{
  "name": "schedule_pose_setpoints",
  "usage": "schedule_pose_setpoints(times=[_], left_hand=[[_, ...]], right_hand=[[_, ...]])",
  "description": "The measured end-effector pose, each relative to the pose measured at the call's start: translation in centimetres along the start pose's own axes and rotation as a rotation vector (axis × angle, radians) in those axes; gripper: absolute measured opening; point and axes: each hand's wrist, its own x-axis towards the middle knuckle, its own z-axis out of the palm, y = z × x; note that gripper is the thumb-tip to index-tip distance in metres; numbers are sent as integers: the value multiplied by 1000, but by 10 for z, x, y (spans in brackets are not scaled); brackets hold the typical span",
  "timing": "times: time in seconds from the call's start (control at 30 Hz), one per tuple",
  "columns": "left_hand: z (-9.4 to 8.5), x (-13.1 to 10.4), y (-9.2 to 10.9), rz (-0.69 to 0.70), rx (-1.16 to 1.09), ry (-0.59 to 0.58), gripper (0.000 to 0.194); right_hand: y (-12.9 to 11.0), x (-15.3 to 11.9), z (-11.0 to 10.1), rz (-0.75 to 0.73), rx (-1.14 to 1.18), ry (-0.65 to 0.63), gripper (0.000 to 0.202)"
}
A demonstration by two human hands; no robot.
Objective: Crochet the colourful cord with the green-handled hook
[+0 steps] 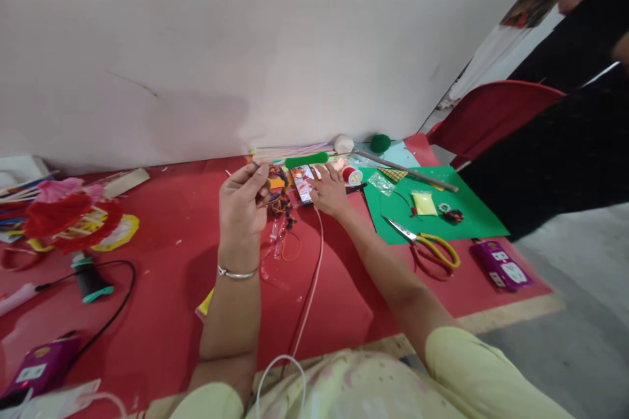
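Observation:
My left hand (246, 200) is raised over the red table, thumb and fingers pinched on a strand of multicoloured yarn (280, 200). The yarn hangs down in dark, orange and purple tufts beside the fingers. My right hand (330, 191) reaches forward, its fingers stretched over a lit smartphone (301, 184). The thumb is at the phone's screen; the far fingers are partly hidden. A pale cable (317, 268) runs from the phone toward my body. Just beyond the hands lies a green-handled tool (305, 160).
On a green sheet (484, 219) at right are yellow-handled scissors (432, 249), a yellow packet (424, 203) and a rod (407, 171). A thread spool (352, 175) is near my right hand. A glue gun (89, 278) lies left. A white partition (196, 72) stands behind.

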Motion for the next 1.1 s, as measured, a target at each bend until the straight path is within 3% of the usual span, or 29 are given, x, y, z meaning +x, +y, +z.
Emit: schedule_pose_setpoints(times=[0.2,0.4,0.53,0.67,0.83,1.1], left_hand=[[1,1,-2,-5,4,4,16],[-1,2,-2,11,15,-6,15],[0,1,-3,7,21,-40,16],[3,-1,-3,7,35,-43,15],[2,-4,-1,9,30,-26,18],[2,-5,-1,19,24,-75,15]], right_hand=[[-2,5,10,-31,44,-10,41],[8,5,0,20,179,164,38],[14,-8,-4,73,294,159,42],[1,-29,-2,155,256,117,59],[-28,-41,7,297,100,-10,112],[-41,-23,13,390,65,-52,110]])
